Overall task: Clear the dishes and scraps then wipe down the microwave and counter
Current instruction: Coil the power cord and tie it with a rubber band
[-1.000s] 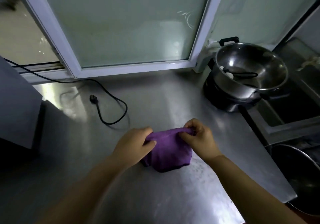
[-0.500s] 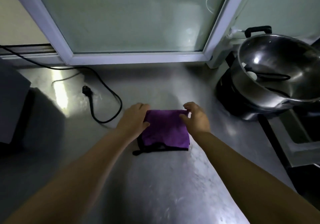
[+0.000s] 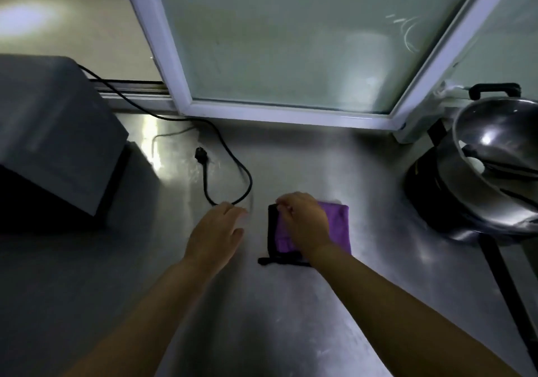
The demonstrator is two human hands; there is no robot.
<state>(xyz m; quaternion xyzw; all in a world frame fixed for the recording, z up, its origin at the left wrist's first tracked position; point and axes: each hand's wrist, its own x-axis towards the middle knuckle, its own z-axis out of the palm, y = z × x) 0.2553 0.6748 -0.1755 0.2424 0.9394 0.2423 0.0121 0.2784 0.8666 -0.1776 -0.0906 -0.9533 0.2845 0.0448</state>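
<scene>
Since the prior frame the left hand (image 3: 215, 235) has come off the purple cloth (image 3: 337, 225) and now hovers at its 9 o'clock, fingers straight and holding nothing. Right hand (image 3: 302, 222) lies on the folded cloth, fingers bent, pressing its left edge. Cloth lies flat mid-counter (image 3: 291, 318). Microwave (image 3: 55, 137) at 9 o'clock; power cord (image 3: 227, 155) at 11; steel pot (image 3: 495, 158) at 3.

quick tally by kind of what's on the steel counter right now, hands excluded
Purple cloth: 1
Black power cord with loose plug: 1
Grey appliance at left, likely the microwave: 1
Steel pot on black cooker base: 1 set
Total: 4
</scene>
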